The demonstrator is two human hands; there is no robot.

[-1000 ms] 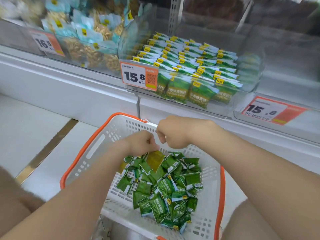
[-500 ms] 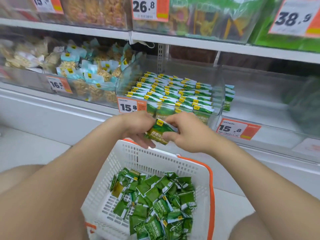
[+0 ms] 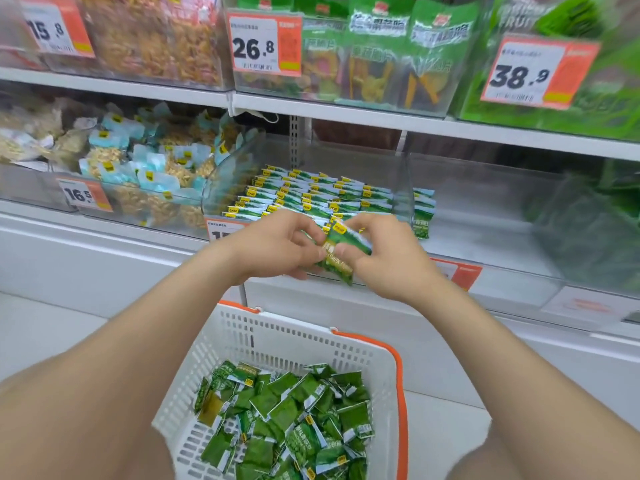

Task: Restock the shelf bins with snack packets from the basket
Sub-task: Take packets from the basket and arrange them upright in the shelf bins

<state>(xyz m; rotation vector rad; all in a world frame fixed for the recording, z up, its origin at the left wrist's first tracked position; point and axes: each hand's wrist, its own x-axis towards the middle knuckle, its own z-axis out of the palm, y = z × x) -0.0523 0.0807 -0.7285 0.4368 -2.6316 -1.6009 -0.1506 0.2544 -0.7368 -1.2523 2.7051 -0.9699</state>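
The left hand [image 3: 277, 247] and right hand [image 3: 384, 261] pinch one packet [image 3: 341, 252] before the bin [image 3: 404, 181]; careless placing may topple its rows [image 3: 304, 192]

White shelf boards [image 3: 381, 116] mount on a slotted metal upright [image 3: 294, 140]; a white base panel [image 3: 104, 265] meets the pale floor [image 3: 34, 341].

The green packet [image 3: 337, 252] is up in front of the clear bin [image 3: 403, 168], tilted, with a yellow tag at its top corner. It's pinched between the left hand [image 3: 277, 247] and the right hand [image 3: 384, 258]. That bin has neat rows of packets [image 3: 304, 192], same green, yellow tags lined up. A small stack [image 3: 423, 213] sits at the left edge of the next bin [image 3: 485, 206]. Down below, the white basket [image 3: 287, 336] with the orange rim holds a loose pile [image 3: 287, 420] of them, totally jumbled.
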